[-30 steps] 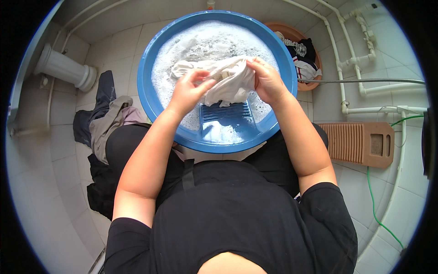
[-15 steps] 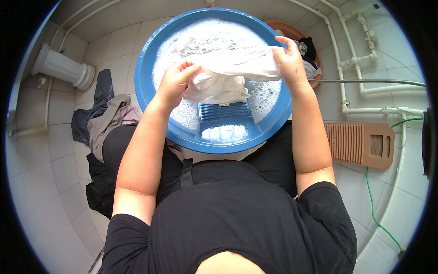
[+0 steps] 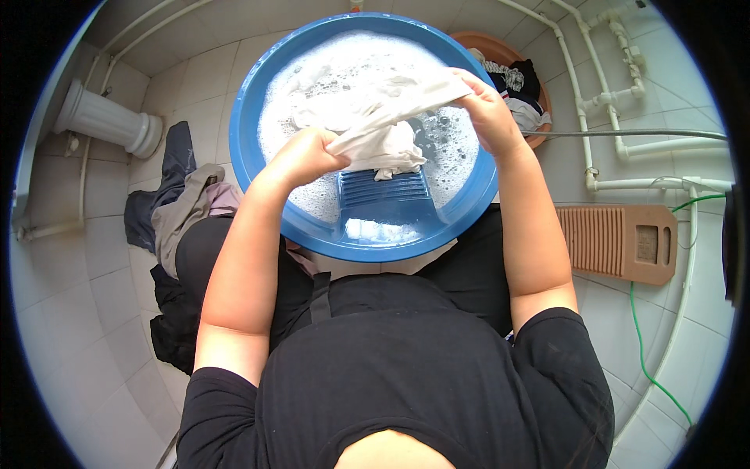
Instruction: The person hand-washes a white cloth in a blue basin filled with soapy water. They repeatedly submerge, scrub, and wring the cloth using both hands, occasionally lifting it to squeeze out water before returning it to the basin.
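Cloth [image 3: 402,112], white and creased, spans the gap between the 2 hands above the blue basin [image 3: 244,141] of suds [image 3: 291,86]. Its long upper edge slants away and rightward, from the left hand [image 3: 307,156] to the right hand [image 3: 492,113], which reaches farther out. Each hand grips 1 end. Loose folds droop between them toward the basin's ridged slope [image 3: 383,189], nearer the left hand; whether they touch its ridges I cannot tell

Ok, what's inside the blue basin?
Foamy suds and a ridged washboard. The white cloth hangs over part of both; anything beneath suds or cloth can't be seen.
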Action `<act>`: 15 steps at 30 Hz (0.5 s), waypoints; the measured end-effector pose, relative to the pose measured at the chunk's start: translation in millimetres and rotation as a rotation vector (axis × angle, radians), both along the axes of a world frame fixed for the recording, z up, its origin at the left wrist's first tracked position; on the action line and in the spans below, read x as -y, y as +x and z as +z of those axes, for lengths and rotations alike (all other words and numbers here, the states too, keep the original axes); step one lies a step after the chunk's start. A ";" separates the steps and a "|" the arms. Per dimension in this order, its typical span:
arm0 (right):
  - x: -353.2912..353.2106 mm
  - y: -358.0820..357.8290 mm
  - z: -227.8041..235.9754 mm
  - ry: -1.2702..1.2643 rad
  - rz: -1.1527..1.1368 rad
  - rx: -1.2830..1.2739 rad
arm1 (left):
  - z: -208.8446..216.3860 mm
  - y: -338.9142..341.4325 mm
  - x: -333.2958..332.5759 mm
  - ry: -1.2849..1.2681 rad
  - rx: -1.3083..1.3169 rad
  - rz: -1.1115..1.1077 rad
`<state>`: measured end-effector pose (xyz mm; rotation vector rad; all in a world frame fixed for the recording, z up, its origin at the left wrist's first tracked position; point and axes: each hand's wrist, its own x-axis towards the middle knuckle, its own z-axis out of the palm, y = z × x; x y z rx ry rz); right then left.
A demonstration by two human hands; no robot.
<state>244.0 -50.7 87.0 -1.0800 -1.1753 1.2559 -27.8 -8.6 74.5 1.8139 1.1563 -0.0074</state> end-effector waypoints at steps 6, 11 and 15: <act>-2.5 21.6 2.4 -0.412 0.040 -0.439 | -1.9 -18.7 -2.6 -0.618 1.272 0.054; -32.2 12.3 -38.7 -0.516 -0.138 -0.038 | -33.0 9.1 -14.3 -0.819 1.573 0.742; -47.9 11.8 -123.6 -0.399 -0.158 0.705 | -88.1 30.2 -17.6 -0.834 1.450 0.946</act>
